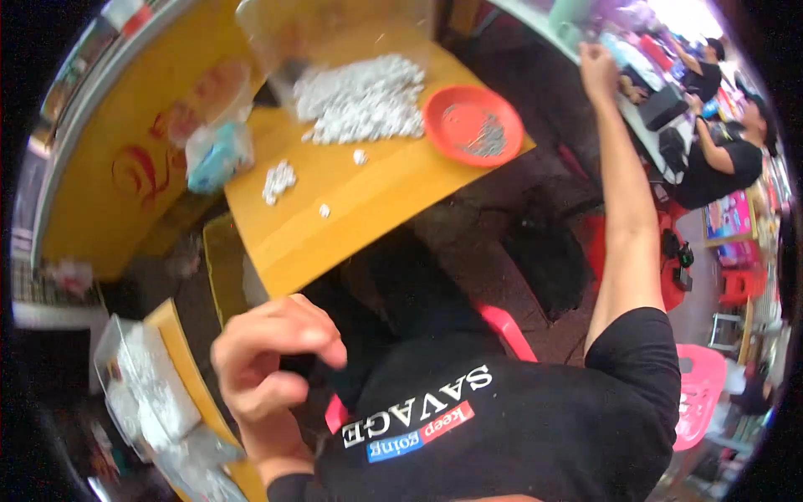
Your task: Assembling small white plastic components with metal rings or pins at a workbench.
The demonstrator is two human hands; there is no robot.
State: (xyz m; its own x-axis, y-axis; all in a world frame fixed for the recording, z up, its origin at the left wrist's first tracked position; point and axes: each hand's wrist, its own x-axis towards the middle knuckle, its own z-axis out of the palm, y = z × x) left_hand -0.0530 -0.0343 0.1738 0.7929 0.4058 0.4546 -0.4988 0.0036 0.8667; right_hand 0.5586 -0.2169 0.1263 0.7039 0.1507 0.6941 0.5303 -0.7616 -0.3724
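heaped on the table (335,243), the small white pieces (364,100) are probably light and stiff, best pinched by their sides; the left hand (242,360) has fingers curled apart, the right hand's (598,74) i cannot tell.

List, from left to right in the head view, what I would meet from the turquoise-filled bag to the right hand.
Turquoise-filled bag, small white cluster, large white heap, red dish, right hand.

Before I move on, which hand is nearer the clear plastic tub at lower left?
Left. The left hand is just right of the clear plastic tub in the picture, not touching it; the right hand is far across, at upper right.
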